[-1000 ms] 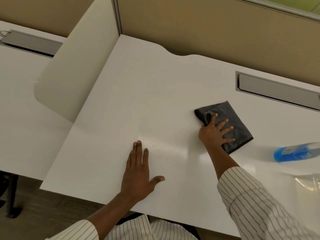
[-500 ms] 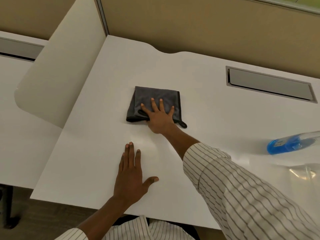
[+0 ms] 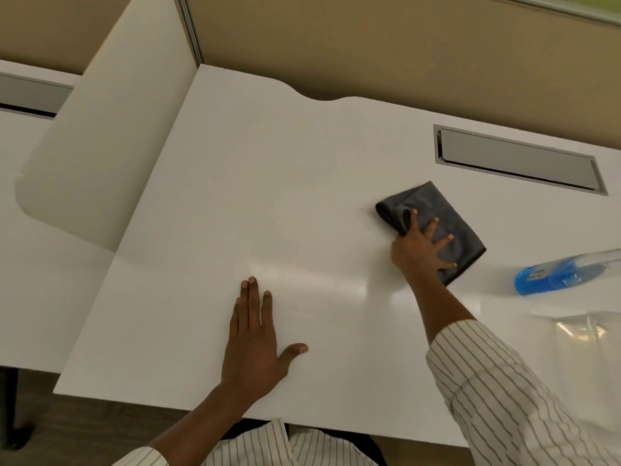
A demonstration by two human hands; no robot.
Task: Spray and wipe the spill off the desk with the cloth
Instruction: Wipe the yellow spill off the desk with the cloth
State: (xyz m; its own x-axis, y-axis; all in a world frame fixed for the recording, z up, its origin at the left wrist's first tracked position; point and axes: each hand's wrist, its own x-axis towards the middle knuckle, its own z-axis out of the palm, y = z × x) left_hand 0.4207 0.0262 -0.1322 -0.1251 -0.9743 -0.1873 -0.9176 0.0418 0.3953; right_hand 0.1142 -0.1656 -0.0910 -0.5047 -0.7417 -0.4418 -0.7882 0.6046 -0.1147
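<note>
A folded dark grey cloth (image 3: 440, 210) lies on the white desk (image 3: 268, 183), right of centre. My right hand (image 3: 420, 250) presses flat on the cloth with fingers spread, the thumb hooked over its left fold. Flat on the desk near the front edge rests my left hand (image 3: 255, 341), fingers together, holding nothing. A clear spray bottle with blue liquid (image 3: 564, 274) lies on its side at the right, apart from both hands. A faint wet sheen (image 3: 319, 280) shows between my hands.
A grey recessed cable tray (image 3: 517, 159) sits in the desk behind the cloth. A clear plastic sheet or bag (image 3: 584, 338) lies at the right, below the bottle. A beige partition wall (image 3: 369, 45) backs the desk; a white side panel (image 3: 100, 146) stands at the left.
My right hand swept the cloth left to the desk's middle half a second ago, then back right to near the cable tray. My left hand stayed planted.
</note>
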